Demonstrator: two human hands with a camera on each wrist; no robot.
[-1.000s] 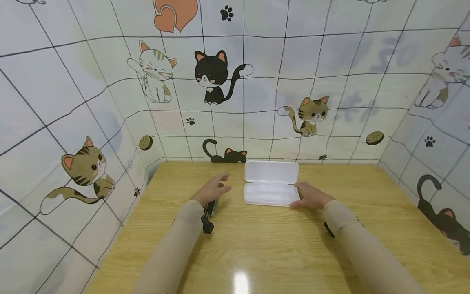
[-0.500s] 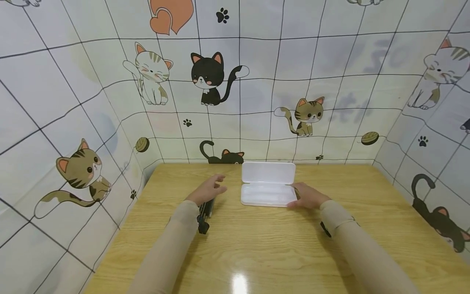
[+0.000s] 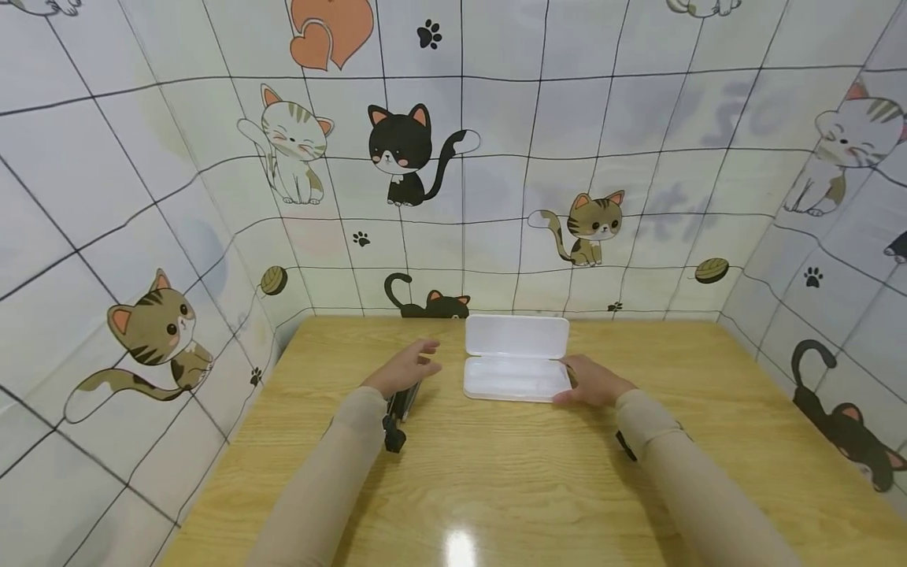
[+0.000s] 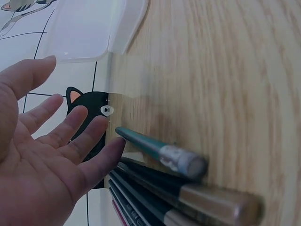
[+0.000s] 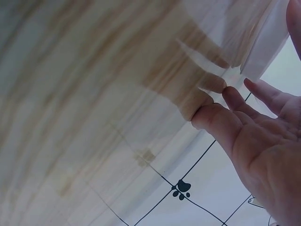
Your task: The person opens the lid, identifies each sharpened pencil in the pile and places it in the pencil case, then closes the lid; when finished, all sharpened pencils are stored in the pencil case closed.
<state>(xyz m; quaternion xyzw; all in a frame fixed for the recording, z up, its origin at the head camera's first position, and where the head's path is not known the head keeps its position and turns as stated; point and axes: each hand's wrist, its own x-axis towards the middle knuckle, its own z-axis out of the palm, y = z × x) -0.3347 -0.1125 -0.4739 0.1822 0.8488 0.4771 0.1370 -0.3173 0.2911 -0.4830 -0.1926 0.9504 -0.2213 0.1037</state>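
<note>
A white hinged case, like a pencil box, stands open on the table with its lid raised at the back. My right hand is at the case's right end, thumb by the front corner. In the right wrist view its fingers are fairly straight, tips on the glossy table; a white case edge shows beyond them. My left hand is left of the case, fingers spread and holding nothing. Below it lie several slim, pen-like sticks, dark with brownish ends, and a green one with a silvery end.
The wooden table meets a cat-patterned covering at the back and sides. Dark straps or camera parts show under the left wrist, and another dark piece under the right.
The head view has shifted slightly. Both hands, the case and the sticks keep their places relative to each other.
</note>
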